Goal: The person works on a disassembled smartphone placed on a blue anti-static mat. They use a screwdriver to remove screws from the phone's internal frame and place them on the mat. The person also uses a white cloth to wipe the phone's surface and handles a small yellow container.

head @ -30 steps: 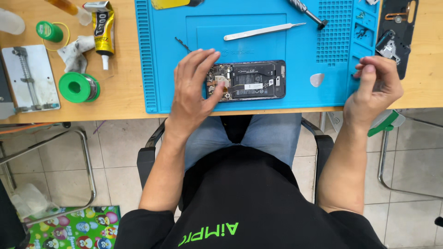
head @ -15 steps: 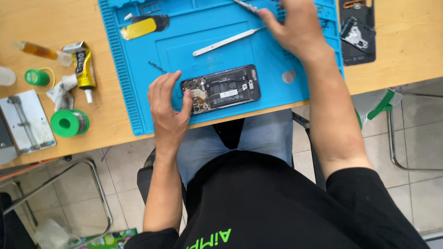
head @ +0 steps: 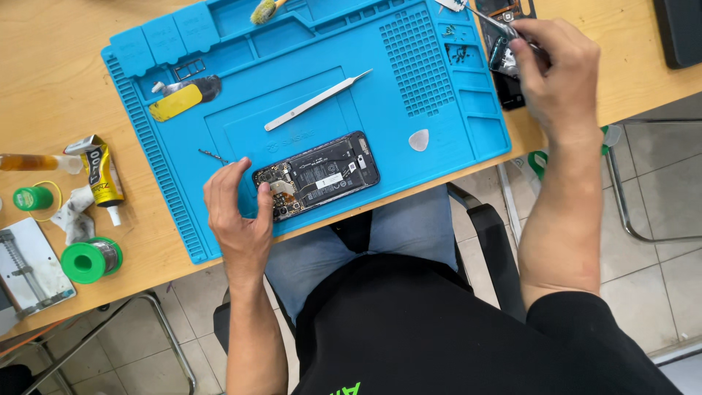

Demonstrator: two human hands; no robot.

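An opened phone [head: 322, 174] with its back removed lies on the blue work mat [head: 241, 51], its circuit boards and battery showing. My left hand [head: 235, 213] rests at the phone's left end, thumb and fingers touching its edge. My right hand [head: 557, 67] is at the mat's far right corner, closed on a thin metal tool [head: 484, 16] above a black phone part [head: 506, 86]. Metal tweezers [head: 316, 101] lie on the mat beyond the phone, and a white pick [head: 418, 140] lies to its right.
A yellow and black piece [head: 179, 99] lies at the mat's left. On the wooden table to the left are a glue tube [head: 100, 173], two green spools [head: 88, 260], crumpled tissue [head: 73, 217] and a metal fixture [head: 25, 269]. A brush [head: 263, 11] sits at the mat's far edge.
My right hand went from the table's right edge up to the mat's far right corner and now grips a thin metal tool. My left hand stays at the phone's left end.
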